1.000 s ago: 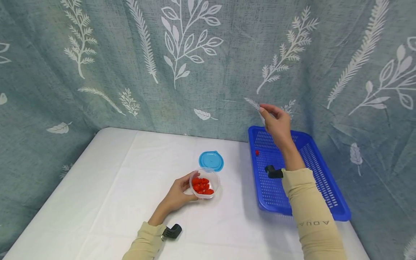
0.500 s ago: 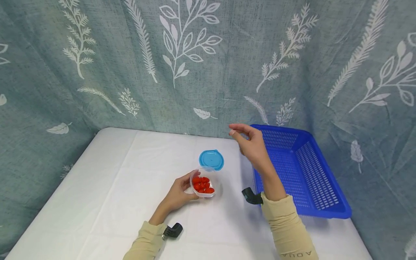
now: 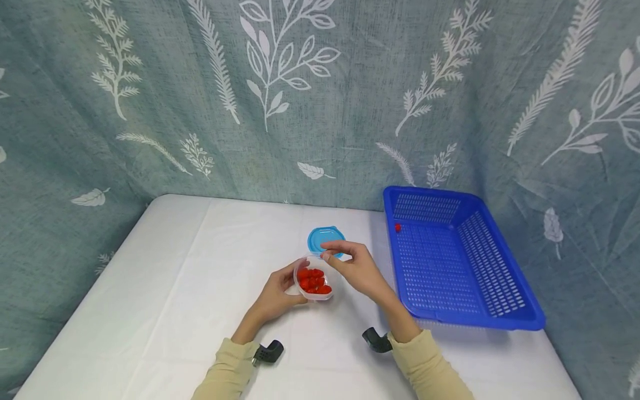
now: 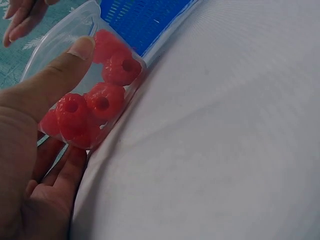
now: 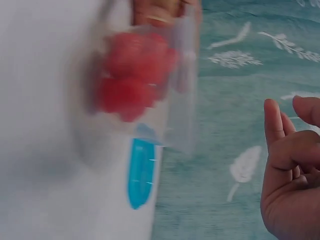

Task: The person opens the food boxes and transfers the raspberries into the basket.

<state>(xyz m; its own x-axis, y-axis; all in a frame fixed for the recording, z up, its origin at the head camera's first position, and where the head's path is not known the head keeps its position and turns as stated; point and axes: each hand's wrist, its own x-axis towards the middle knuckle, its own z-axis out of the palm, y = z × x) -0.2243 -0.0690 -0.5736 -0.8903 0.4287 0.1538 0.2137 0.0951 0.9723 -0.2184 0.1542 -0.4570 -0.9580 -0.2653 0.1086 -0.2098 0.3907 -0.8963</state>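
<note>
My left hand (image 3: 277, 295) grips a small clear plastic container (image 4: 62, 41) from its left side, thumb on the near wall and fingers on the far side. Several red raspberries (image 4: 105, 102) lie inside, some showing hollow centres. Over the container's right edge hovers my right hand (image 3: 359, 271), thumb and fingers apart with nothing between them, as the right wrist view (image 5: 295, 165) also shows. A blue lid (image 3: 320, 235) lies on the table just behind the container, partly covered by the right hand. One raspberry (image 3: 398, 228) sits in the blue basket (image 3: 440, 278).
The blue basket stands at the right of the white-covered table (image 3: 165, 289). A patterned green-grey curtain (image 3: 350, 111) hangs behind the table and along both sides.
My right hand has moved from above the basket leftward and down to the container. The left hand keeps its hold on the container, which has hardly moved.
</note>
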